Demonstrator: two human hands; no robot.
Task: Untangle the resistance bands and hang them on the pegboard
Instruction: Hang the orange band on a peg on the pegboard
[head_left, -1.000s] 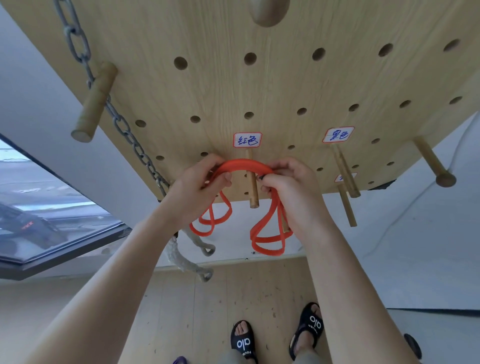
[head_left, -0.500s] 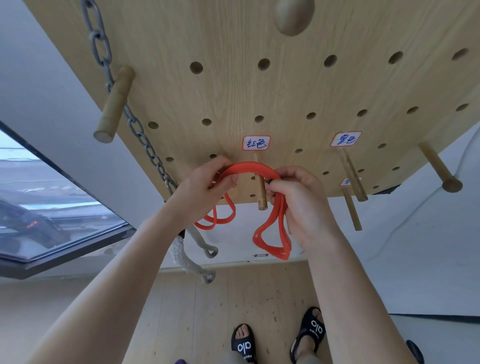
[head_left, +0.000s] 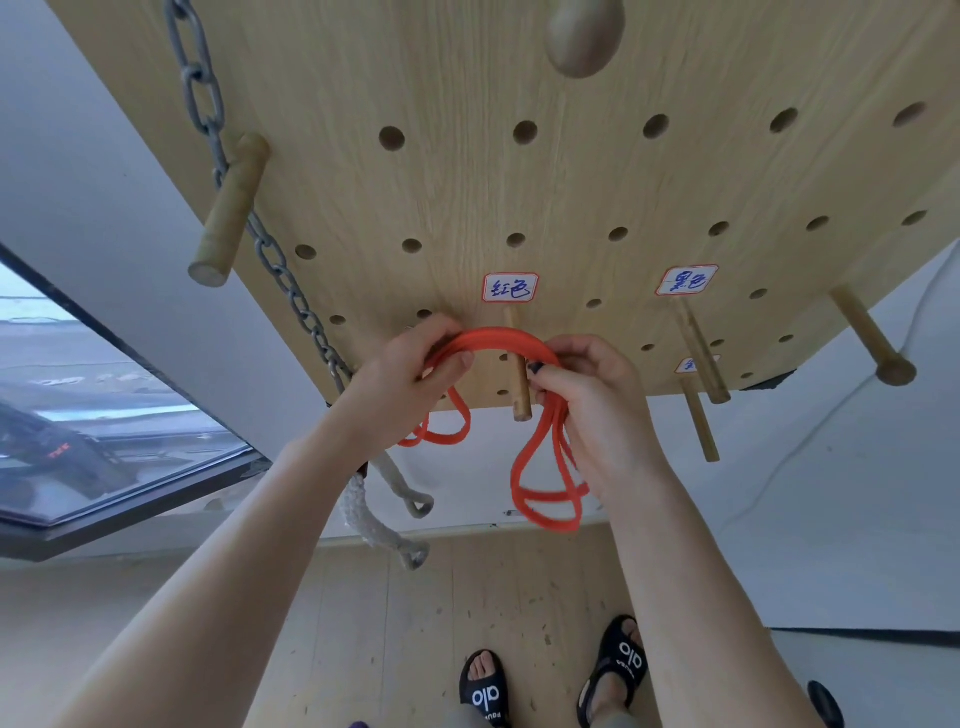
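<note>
Compared with a second earlier, the red band (head_left: 498, 340) arched the same way over one wooden peg (head_left: 519, 384) near the pegboard (head_left: 467, 182)'s lower edge. The left hand (head_left: 410, 379) and right hand (head_left: 597, 400) each gripped it, fingers curled around the strands. Five more pegs and one chain (head_left: 280, 275) showed. Wooden floor (head_left: 415, 623) lay below.

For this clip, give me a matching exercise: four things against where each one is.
Things:
1. red resistance band
2. metal chain
3. left hand
4. right hand

Places:
A. hangs down the pegboard's left side
B. grips the band left of the peg
C. arched over the peg under the red-bordered label
D. grips the band right of the peg

Pairs: 1-C, 2-A, 3-B, 4-D
</note>
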